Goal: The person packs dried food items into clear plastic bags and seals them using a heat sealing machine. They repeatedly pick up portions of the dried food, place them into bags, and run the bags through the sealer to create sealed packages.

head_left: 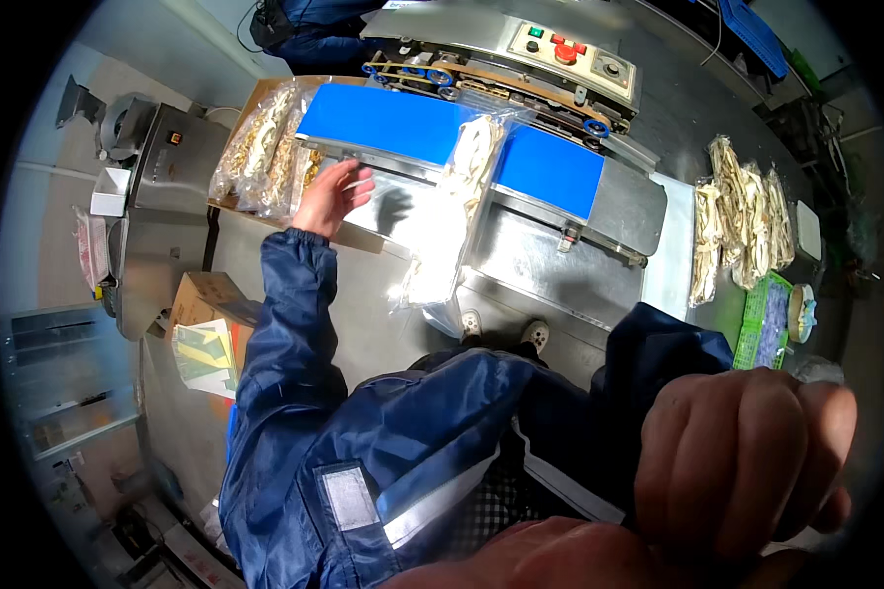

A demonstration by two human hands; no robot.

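My left hand [334,199] is open with its fingers apart, at the near edge of the blue conveyor belt [383,120], beside its left end. Nothing is in it. Across the belt lies a long clear plastic bag of pale dried strips [469,162], its far end by the belt-driven sealing machine [501,86] and its near end over the front edge. My right hand [742,461] is raised close to the camera at the lower right, its fingers curled closed. Its palm side is hidden, so I cannot see whether it holds anything.
Filled bags [265,147] lie in a cardboard box at the left end of the belt. More bags of pale strips [746,221] lie on the right, near a green basket [762,319]. The control panel [575,57] has a red knob. A person [314,39] is beyond the machine.
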